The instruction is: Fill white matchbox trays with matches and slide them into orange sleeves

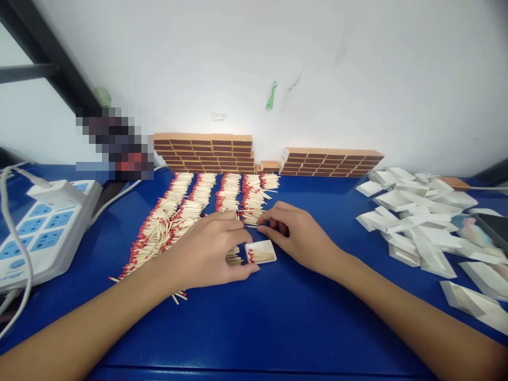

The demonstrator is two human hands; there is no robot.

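Observation:
My left hand (210,246) lies palm down over the matches, thumb and fingers apart around the left end of a small white matchbox tray (273,252). The thumb tip is by the tray's near edge; whether it touches cannot be told. Several red-headed matches lie inside the tray, and more show under my left palm. Beyond the tray, my right hand (291,227) has thumb and forefinger pinched at the stick ends of a few matches (251,225), at the near end of a row. Long rows of matches (178,190) spread behind and left of my hands.
Stacked matchboxes (204,151) and a second stack of matchboxes (331,161) stand along the wall. Many white trays (420,211) are heaped at right, near a dark phone-like object (494,227). A white power strip (75,238) with cables sits at left on the blue table (278,323).

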